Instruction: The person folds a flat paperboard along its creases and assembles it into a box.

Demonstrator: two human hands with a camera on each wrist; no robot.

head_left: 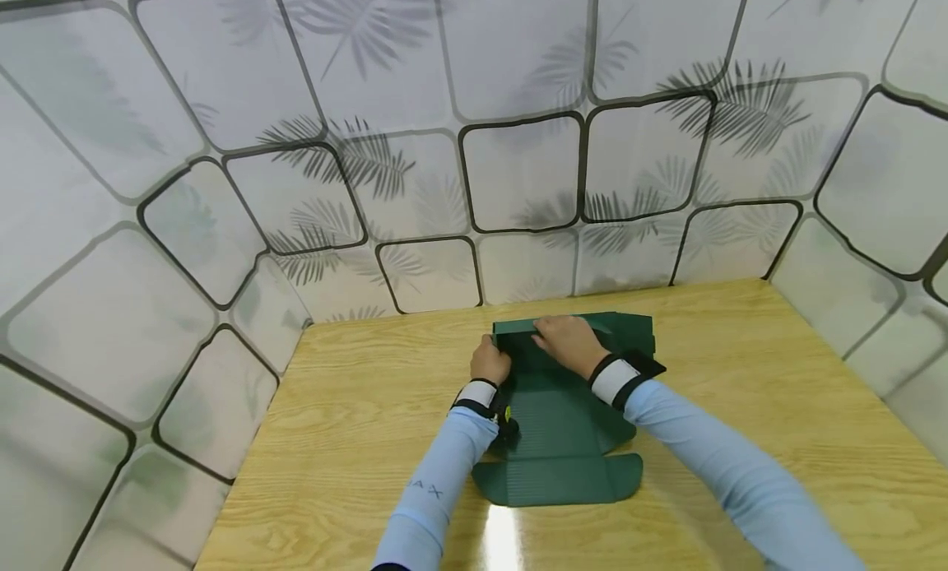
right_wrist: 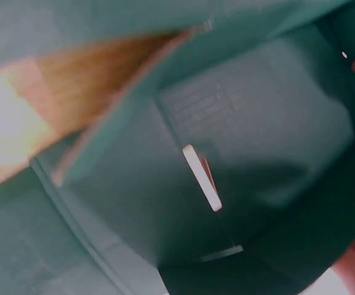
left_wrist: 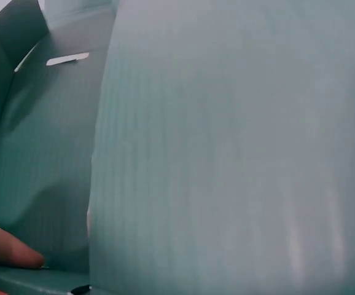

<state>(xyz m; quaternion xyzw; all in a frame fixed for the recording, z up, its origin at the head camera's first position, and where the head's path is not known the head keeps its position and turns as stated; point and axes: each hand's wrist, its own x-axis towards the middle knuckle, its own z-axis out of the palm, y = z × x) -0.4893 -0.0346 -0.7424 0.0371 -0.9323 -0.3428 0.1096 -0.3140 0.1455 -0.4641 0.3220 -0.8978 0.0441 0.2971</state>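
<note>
A dark green corrugated cardboard box (head_left: pixel 551 415), partly folded, lies on the table, its flat lid panel and rounded flaps toward me. My left hand (head_left: pixel 490 360) holds the far left corner; in the left wrist view a fingertip (left_wrist: pixel 11 251) presses inside the wall's edge. The right hand (head_left: pixel 570 343) grips the far wall, and in the right wrist view its fingers (right_wrist: pixel 354 265) lie on both sides of the cardboard. A pale slot (right_wrist: pixel 202 178) shows in the box's base along a crease. Part of the left hand is hidden behind the cardboard.
The box lies on a light wood-grain table (head_left: pixel 355 439). A patterned white curtain (head_left: pixel 415 184) with leaf prints rises behind the table and along both sides. Bright light reflects off the wood near the front.
</note>
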